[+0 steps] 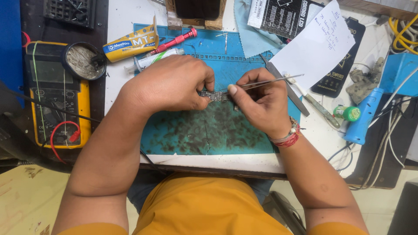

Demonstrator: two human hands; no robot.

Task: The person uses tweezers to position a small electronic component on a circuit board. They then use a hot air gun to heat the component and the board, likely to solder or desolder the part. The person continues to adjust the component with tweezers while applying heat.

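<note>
— Orange shirt cloth (204,204) fills the bottom edge, closest of all. What sits above it?

— Two bare forearms reaching over one stained blue rubber work mat (191,130) on a white bench (126,87). The left hand (170,85) is pinched shut on one small dark narrow circuit board (214,95), held just above the middle of the mat. The right hand (261,102) is closed around one pair of thin silver metal tweezers (270,81), their tips at the board's right end; whether the tips are clamped on anything I cannot tell.

— Anything on the wrists?

— One red and white thread band (289,138), on the right wrist.

— Count the tools for me.

— One yellow glue tube (130,43), one red-handled screwdriver (176,41) and one clear syringe (152,61) beyond the left hand. One yellow multimeter (82,113) at the left, with one round tin of grey wire wool (82,61) on its top corner. Right of the mat: one flat grey metal blade (289,93), one small green-capped bottle (347,113), one blue plastic handle (363,117) and one white paper sheet (318,48).
</note>
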